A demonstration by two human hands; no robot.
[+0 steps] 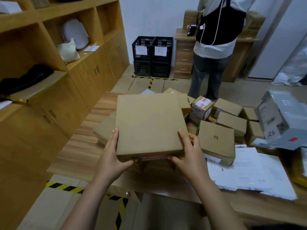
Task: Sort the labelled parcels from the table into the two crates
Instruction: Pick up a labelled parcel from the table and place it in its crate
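A flat square cardboard parcel (147, 123) is held up over the wooden table (79, 146), with a red and white label on its near edge. My left hand (113, 153) grips its near left corner, thumb along the side. My right hand (187, 153) grips the near right corner. Several more cardboard parcels (216, 140) lie on the table to the right, beside white mailer bags (249, 171) and a grey bag (280, 120). Two black crates (152, 47) with paper labels stand stacked on lower crates against the far wall.
Wooden cabinets and shelves (66, 72) run along the left. A person (214, 47) stands at a wooden desk at the back right, close to the crates. Yellow and black tape (66, 188) marks the floor. Floor lies open between table and crates.
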